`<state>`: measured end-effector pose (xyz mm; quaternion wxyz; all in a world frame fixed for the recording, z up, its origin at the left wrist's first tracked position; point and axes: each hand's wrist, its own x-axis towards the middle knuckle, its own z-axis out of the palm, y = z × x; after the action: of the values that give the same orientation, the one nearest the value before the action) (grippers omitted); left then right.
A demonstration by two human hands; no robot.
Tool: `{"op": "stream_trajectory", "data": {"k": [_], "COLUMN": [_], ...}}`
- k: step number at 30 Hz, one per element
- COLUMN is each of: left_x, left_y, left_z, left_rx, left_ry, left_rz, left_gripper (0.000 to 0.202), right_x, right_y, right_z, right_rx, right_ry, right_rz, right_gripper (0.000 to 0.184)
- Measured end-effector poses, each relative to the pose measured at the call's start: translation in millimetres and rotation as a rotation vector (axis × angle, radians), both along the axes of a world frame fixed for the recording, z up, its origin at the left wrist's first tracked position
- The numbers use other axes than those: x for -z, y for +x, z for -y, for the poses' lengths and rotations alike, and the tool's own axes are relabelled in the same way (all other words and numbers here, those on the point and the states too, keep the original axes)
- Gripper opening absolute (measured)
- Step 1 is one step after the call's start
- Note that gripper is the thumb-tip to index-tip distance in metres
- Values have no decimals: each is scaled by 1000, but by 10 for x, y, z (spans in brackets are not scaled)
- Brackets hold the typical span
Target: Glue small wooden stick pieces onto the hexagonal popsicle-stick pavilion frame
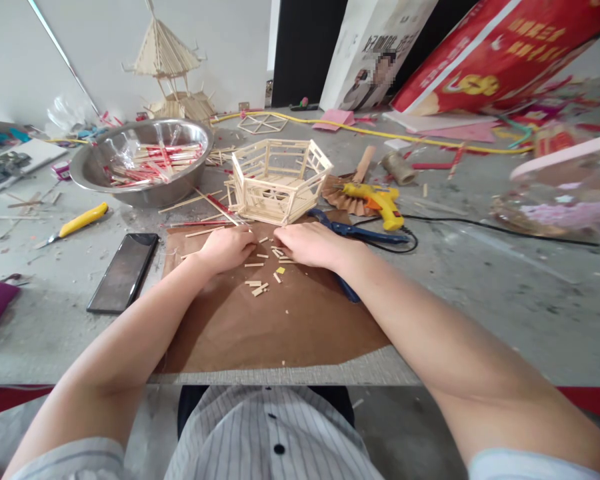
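Note:
My left hand (230, 247) is closed with curled fingers, low over the brown mat (280, 327). A thin wooden stick (223, 208) reaches the table beside its knuckles; whether the fingers grip it is unclear. Facing it, my right hand (307, 243) is also closed, its fingertips down by short cut stick pieces (255, 265). What either hand pinches is hidden. Just beyond both hands stands a many-sided frame of wooden sticks (280, 183), open at the top. Blue-handled pliers (350, 230) lie partly under my right forearm.
Left lie a phone (124, 273), a yellow utility knife (83, 220) and a steel bowl (140, 190) of red-tipped sticks. A yellow glue gun (380, 203) with a black cord is at right. A stick pagoda model (165, 60) and a red bag (500, 53) stand behind.

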<state>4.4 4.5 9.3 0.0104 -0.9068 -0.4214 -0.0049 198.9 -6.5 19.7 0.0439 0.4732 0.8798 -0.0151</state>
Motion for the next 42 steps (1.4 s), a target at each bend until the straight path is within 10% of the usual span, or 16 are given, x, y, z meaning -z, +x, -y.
{"op": "stream_trajectory", "data": {"k": [20, 32, 42], "left_x": [-156, -152, -92], "left_y": [-61, -73, 160], "left_z": [-17, -29, 182], "left_rx": [-319, -266, -40], "left_ry": [-43, -93, -163], "left_rz": [-146, -177, 332], "left_gripper": [32, 38, 28], "right_x": [-405, -122, -311], "right_y": [373, 228, 104], "right_z": [-47, -113, 63], "right_rx": [237, 197, 104], "right_ry": [-77, -79, -125], "right_rz": [-14, 74, -220], "right_gripper": [17, 24, 10]}}
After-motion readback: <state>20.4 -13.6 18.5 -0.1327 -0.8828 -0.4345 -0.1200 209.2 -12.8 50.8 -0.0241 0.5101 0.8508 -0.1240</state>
